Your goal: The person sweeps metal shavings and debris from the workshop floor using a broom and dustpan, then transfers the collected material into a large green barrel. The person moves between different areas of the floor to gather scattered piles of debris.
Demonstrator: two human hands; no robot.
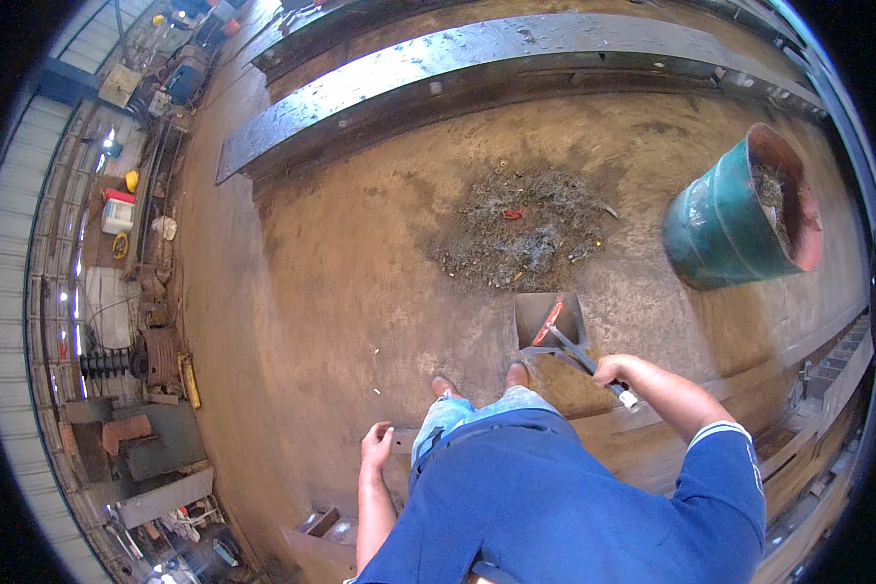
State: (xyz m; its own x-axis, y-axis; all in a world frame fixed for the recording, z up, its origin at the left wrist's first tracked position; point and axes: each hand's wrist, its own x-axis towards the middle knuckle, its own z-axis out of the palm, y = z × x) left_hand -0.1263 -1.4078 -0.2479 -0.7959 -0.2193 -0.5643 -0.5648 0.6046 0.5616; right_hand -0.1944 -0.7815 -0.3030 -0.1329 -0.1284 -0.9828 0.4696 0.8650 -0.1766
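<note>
In front of the boots (518,376), the dustpan (532,319) opens forward toward the debris pile (526,229), its long handle (576,352) (dark, pale-ended) slanting back rightward through the right hand's (613,370) closed grip; the left hand (376,448) hangs half-open.

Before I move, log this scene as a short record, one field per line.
Right hand: wrapped around the handle of a long-handled metal scoop
Left hand: at the person's left side, fingers loosely curled, holding nothing visible
Scoop position: pan on the brown floor, between the boots and the debris pile
Debris: loose heap, greyish, with a small red scrap
Container: open green drum, right of the heap, debris visible inside
Beyond the heap: long steel beam
</note>
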